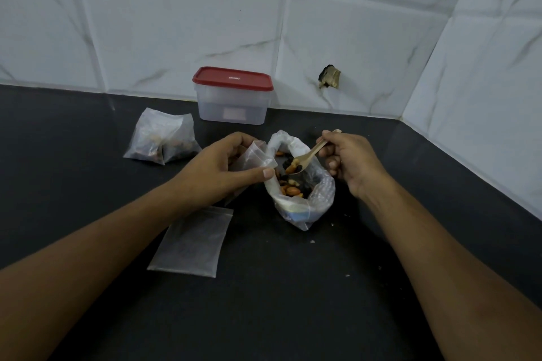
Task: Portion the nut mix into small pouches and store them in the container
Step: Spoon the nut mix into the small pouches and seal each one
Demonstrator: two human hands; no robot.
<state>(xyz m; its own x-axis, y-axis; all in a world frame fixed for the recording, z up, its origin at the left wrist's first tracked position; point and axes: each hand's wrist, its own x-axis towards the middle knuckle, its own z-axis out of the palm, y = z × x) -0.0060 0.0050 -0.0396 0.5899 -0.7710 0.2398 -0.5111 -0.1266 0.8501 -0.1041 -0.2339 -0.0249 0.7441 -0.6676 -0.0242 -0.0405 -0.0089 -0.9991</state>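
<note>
Now left hand [218, 167] pinches pouch [258, 155], right hand [350, 163] spoon [308, 157].

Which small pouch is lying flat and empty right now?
The flat pouch nearest the camera. The two filled pouches left of the container bulge with nuts, and the left hand holds a fourth pouch off the counter.

1. Dim, cool, even light; src can't be told.
2. Faint soft shadows on dark counter [293, 316].
3. Weak sheen on nut-mix bag [305, 208].
4. Wall tiles [176, 23] bow twd edges; pic slightly soft.
</note>
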